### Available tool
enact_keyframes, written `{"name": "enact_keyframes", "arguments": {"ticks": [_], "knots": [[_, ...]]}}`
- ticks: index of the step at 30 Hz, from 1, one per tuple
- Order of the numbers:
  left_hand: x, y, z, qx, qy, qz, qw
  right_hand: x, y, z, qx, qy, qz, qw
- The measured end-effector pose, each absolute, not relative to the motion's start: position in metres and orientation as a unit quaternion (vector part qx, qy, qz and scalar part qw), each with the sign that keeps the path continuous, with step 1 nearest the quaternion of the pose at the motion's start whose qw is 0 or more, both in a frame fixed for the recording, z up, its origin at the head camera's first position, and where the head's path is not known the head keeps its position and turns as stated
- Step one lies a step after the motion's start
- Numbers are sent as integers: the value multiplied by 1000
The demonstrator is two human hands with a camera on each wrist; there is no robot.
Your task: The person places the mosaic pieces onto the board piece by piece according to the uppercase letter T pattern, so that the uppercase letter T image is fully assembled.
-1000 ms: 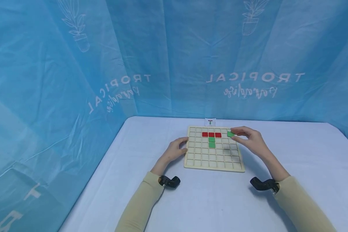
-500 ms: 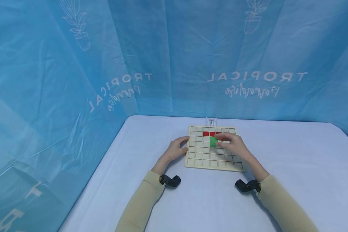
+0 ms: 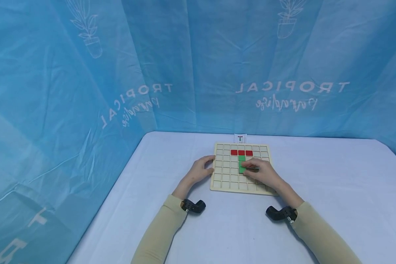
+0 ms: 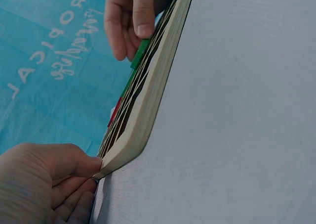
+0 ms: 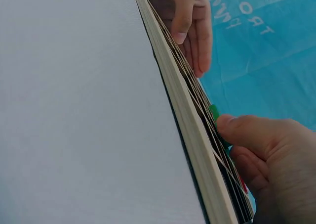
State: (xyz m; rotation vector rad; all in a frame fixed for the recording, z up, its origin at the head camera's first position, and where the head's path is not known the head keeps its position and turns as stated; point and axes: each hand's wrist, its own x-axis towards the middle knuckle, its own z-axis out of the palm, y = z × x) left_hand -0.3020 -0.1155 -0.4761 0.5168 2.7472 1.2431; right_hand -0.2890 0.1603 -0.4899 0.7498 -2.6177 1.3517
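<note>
A pale wooden grid board [image 3: 226, 185] lies on the table. My left hand [image 3: 199, 171] holds its left edge, the thumb [image 4: 84, 162] at the rim in the left wrist view. My right hand [image 3: 264, 173] is over the middle of the board and pinches a green square tile [image 3: 242, 170] between thumb and fingers. In the right wrist view that tile [image 5: 214, 111] stands slightly proud of the grid. Three red tiles [image 3: 234, 152] form a row near the board's far side. Below the middle one, a green tile [image 3: 241, 158] sits in its cell; right fingers partly cover the green beneath.
Behind the board lies a small printed card [image 3: 240, 138] with a red and green T on a grid. White cloth covers the table [image 3: 184, 238]. A blue printed curtain [image 3: 214, 73] hangs behind and at the left. Each wrist carries a black camera [image 3: 194, 206].
My right hand has carried the green tile from the board's upper right to the column under the middle red tile, then down it toward me. The left hand has stayed at the board's edge.
</note>
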Motion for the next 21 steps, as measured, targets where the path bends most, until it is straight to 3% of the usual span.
{"name": "enact_keyframes", "arguments": {"ticks": [8,15,21], "knots": [[-302,-115,-478,170,898,403,40,-288,161,-491,256,-859,437,74],[-302,-115,-478,174,897,403,37,-288,162,-492,255,-862,434,62],[-302,-116,-478,172,898,403,41,-287,171,-469,203,-841,494,85]]}}
